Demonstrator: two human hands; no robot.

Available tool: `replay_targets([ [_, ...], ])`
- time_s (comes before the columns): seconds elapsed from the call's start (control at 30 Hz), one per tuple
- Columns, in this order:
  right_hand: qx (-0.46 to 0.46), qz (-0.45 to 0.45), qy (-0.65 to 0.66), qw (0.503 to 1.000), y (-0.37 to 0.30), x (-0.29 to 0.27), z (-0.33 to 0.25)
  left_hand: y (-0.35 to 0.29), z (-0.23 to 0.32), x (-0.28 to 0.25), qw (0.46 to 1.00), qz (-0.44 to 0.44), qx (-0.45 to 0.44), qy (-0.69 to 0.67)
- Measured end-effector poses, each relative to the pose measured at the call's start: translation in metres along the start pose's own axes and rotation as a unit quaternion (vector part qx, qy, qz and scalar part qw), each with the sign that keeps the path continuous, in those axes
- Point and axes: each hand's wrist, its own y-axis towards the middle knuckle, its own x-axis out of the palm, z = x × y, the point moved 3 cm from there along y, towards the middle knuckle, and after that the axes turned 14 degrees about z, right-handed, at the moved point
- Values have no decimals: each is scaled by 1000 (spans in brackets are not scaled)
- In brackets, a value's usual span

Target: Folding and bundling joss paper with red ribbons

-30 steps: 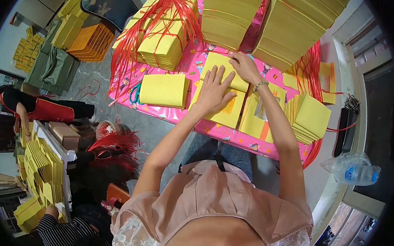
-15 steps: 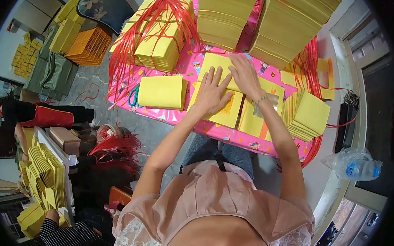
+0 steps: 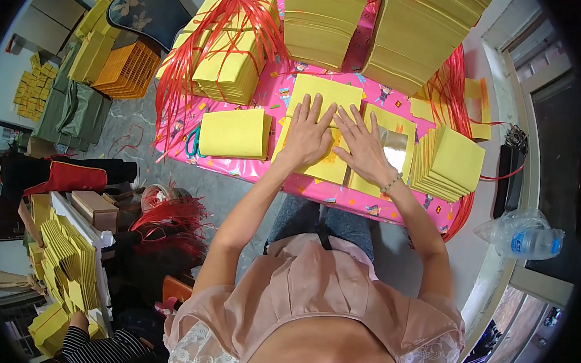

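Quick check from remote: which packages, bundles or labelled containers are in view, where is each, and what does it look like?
Tied bundle of yellow paper: table's far left, blocky, bound with red strips.
Loose yellow paper stack: left of left hand, flat rectangle.
Fanned yellow stack: beside right hand.
Clear plastic bottle: right ledge, lying down, blue label.

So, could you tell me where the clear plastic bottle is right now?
In the head view, the plastic bottle lies on its side at far right, beyond the pink table, on the sill by the window.
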Motion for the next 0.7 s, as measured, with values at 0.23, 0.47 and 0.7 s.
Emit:
replay_targets([
  [0.23, -11, -48, 41, 998, -4, 10, 7, -1, -3, 4, 1000, -24, -4, 13],
  [0.47, 1, -55, 62, 997, -6, 13, 8, -3, -12, 2, 999, -37, -6, -20],
  [0.7, 15, -71, 82, 994, -5, 10, 7, -12, -28, -12, 998, -56, -32, 25],
])
